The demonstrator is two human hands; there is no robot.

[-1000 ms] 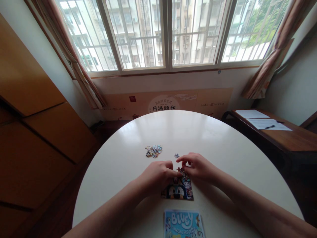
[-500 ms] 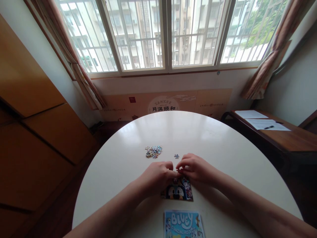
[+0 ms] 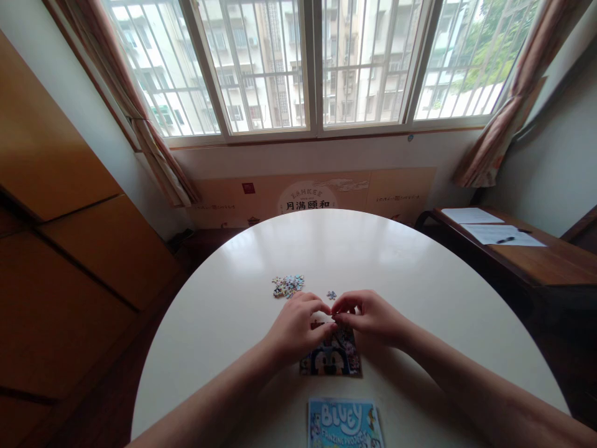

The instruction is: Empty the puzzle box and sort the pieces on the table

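A partly assembled jigsaw puzzle (image 3: 331, 361) with a dark blue cartoon dog face lies flat in front of me. My right hand (image 3: 370, 317) pinches a small puzzle piece at the puzzle's far edge; the fingers mostly cover it. On the other side, my left hand (image 3: 296, 323) has its thumb and forefinger apart, and they arch over the puzzle's far left part. Just beyond my fingertips lie a few loose puzzle pieces (image 3: 331, 295). A heap of puzzle pieces (image 3: 288, 286) sits farther out, behind my left hand.
A light blue Bluey picture card (image 3: 345, 424) lies near me on the round white table (image 3: 224, 336). To the right, papers (image 3: 499, 235) rest on a wooden bench (image 3: 559, 261). Barred windows (image 3: 317, 68) and a printed cardboard panel (image 3: 354, 193) stand beyond the table.
My left hand has lifted and moved slightly away from me, its thumb and forefinger parting. The right hand remains at the puzzle's far edge, still pinching, with its fingers shifted a little left.
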